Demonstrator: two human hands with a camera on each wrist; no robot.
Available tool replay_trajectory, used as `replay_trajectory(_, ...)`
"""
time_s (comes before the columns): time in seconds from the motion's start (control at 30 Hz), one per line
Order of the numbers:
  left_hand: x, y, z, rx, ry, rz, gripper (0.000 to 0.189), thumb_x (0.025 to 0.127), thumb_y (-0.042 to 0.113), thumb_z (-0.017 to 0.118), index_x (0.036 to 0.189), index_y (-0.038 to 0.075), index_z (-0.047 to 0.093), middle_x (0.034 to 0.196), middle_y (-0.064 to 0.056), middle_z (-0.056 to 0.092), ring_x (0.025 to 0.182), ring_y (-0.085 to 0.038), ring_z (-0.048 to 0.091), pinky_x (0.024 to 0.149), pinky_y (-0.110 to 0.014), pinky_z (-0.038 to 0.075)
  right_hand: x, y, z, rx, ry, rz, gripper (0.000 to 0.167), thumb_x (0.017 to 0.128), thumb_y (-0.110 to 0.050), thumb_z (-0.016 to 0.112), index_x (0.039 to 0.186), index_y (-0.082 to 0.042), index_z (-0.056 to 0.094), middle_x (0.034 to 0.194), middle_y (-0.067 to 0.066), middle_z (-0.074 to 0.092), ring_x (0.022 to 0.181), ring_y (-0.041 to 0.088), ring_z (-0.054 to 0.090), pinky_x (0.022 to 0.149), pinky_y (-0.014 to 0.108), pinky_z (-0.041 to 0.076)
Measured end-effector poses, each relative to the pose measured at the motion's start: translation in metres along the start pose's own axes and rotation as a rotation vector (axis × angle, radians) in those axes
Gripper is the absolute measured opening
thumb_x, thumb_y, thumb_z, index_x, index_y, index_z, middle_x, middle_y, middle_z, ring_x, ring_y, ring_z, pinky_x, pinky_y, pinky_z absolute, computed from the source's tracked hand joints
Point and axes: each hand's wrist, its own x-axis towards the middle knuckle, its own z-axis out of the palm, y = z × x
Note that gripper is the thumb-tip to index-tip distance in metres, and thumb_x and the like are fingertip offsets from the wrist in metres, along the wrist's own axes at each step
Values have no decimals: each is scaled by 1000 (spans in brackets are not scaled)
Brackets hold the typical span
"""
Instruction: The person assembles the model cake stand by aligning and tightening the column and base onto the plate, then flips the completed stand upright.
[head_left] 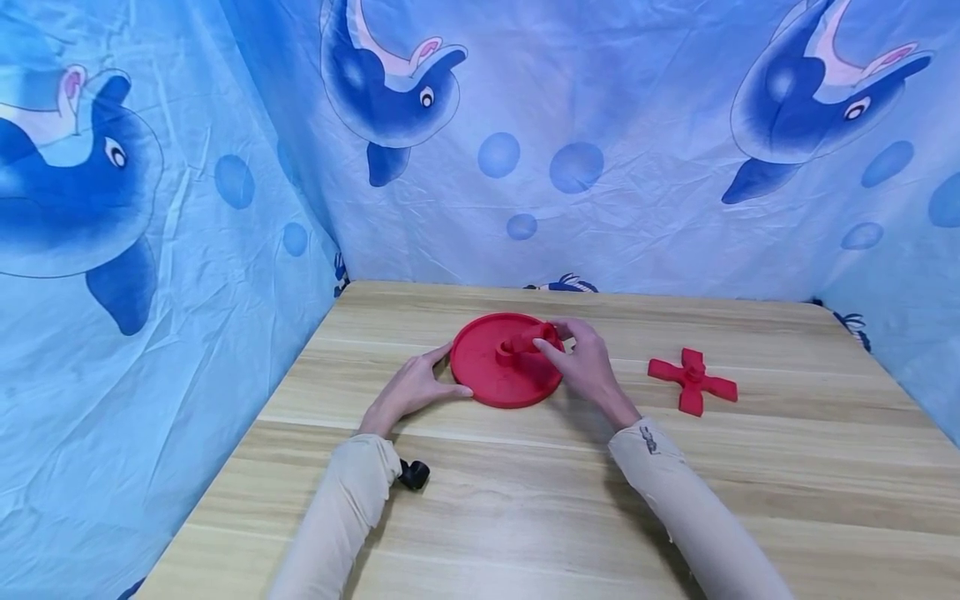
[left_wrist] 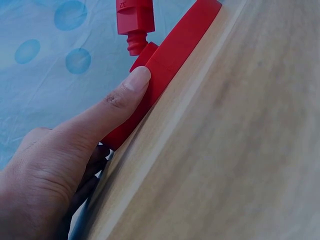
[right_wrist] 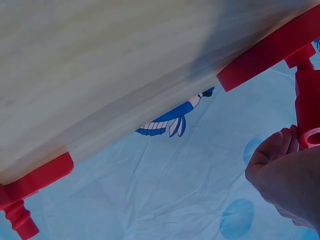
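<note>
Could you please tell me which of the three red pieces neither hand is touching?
It is the cross-shaped piece, lying apart on the table to the right; the left hand grips the round disc, while the right hand holds the post.

- The left forearm (head_left: 330,512) and the right forearm (head_left: 693,504) both reach forward, and they come nearer to each other toward the hands.
- The left hand (head_left: 415,385) is low, with its thumb stretched straight and well apart from the fingers.
- The right hand (head_left: 588,358) is turned inward; its thumb and bent fingers make a pinching grip.
- The two hands are apart, not touching each other.
</note>
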Motion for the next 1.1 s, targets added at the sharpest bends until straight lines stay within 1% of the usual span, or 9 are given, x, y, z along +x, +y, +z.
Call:
replay_trajectory(0.1,0,1,-1,-6,-1,0,109,74,69,83,160,18,42,158,-6,47,144,-30,41,112,-56,40,5,-3,2,-19,-9,-4,50,93,-24,80,136,-4,64,122,12,64,113,29,57,87,46,58)
replay_trajectory(0.27,1,1,-1,-14,2,5,109,73,69,84,160,18,42,158,-6,47,144,-29,42,113,-56,40,15,-12,4,-70,-24,-38,48,93,-23,80,134,-4,65,121,13,64,114,30,58,91,48,57)
replay_trajectory(0.37,0,1,0,-19,2,7,109,73,69,84,160,18,42,157,-6,48,144,-30,42,112,-56,40,19,-17,6,-86,-33,-52,48,92,-21,81,134,-4,65,123,13,63,114,30,58,90,48,58)
replay_trajectory(0.53,1,-1,0,-21,5,10,109,73,69,84,161,19,42,157,-6,48,143,-30,44,111,-55,42,24,-21,10,-92,-56,-44,54,92,-19,81,139,-2,62,128,15,61,117,31,57,88,48,59)
replay_trajectory(0.7,1,-2,0,-25,9,10,109,73,70,83,161,20,42,157,-5,48,142,-29,44,111,-55,42,32,-26,13,-119,-80,-60,49,94,-21,79,136,0,64,126,16,63,117,33,58,90,47,58)
replay_trajectory(0.87,1,-2,0,-28,1,9,108,74,70,83,161,21,41,157,-4,48,142,-28,44,111,-54,42,37,-29,18,-155,-115,-40,49,94,-22,79,135,-1,64,128,16,61,120,32,56,91,47,58)
replay_trajectory(0.97,1,-2,1,-22,1,10,108,74,71,82,161,21,41,157,-4,48,142,-28,44,111,-54,42,38,-30,20,-156,-124,-28,50,94,-23,78,137,-2,64,129,16,60,121,32,55,91,47,58)
replay_trajectory(1.1,1,-3,1,-20,1,7,108,74,71,82,161,21,42,157,-4,48,143,-28,44,112,-54,41,39,-31,22,-143,-137,-40,48,95,-21,77,137,-2,65,128,16,59,120,32,54,90,48,58)
